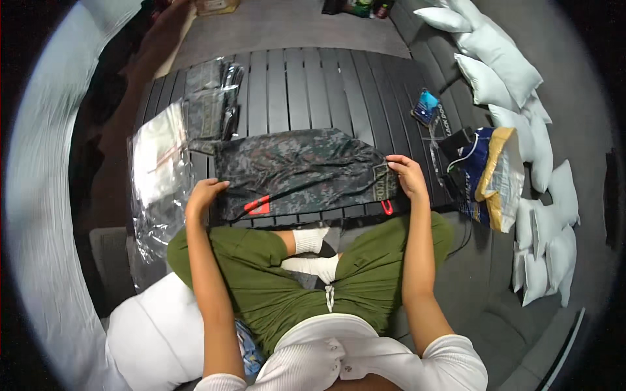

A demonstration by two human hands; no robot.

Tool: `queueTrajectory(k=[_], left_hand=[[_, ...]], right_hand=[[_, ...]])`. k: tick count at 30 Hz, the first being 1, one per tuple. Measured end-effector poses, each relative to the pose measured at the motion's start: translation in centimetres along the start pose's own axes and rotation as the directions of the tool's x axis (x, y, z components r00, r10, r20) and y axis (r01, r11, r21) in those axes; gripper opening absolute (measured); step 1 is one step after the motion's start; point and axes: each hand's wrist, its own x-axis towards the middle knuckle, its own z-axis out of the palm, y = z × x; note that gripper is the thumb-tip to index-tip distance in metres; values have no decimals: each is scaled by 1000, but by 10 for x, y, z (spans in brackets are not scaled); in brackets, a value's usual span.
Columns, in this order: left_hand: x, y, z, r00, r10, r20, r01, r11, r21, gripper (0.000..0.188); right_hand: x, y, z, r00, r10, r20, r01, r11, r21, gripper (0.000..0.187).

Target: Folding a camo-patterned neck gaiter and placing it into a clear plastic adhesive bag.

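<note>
A dark camouflage garment (297, 171), folded into a flat rectangle with a red patch, lies on a black slatted table (313, 91) in front of me. My left hand (205, 193) presses down on its left end, fingers curled over the edge. At the right end my right hand (405, 174) pinches the fabric beside a sewn label. My crossed legs in green trousers and white socks sit just below the table's near edge.
Clear plastic bags (156, 169) lie at the table's left, another bagged camouflage item (212, 98) behind them. A phone (427, 106) and a blue, white and gold garment (492, 173) are at the right. White pillows (502, 65) line the right side. A white cushion (153, 332) sits at my lower left.
</note>
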Motion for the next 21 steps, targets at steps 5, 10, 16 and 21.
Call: queueTrajectory(k=[5,10,16,21], left_hand=[[-54,39,-47,967,131,-218,-219,865,-451,19],[-83,59,-66,900,165,-402,-362,796,-485,11],[-91,77,-74,823,307,-477,-543,668,-508,16],[-93,68,-85,846,433,-311,-522,551,-651,17]], right_hand=[[-21,-34,-2,991,-96,-97,114,973,199,21],[-41,-66,-8,955,-287,-74,295,903,311,22],[-69,-114,-1,931,-320,-177,364,853,374,22],[-67,-116,-27,945,-292,-145,325,831,451,19]])
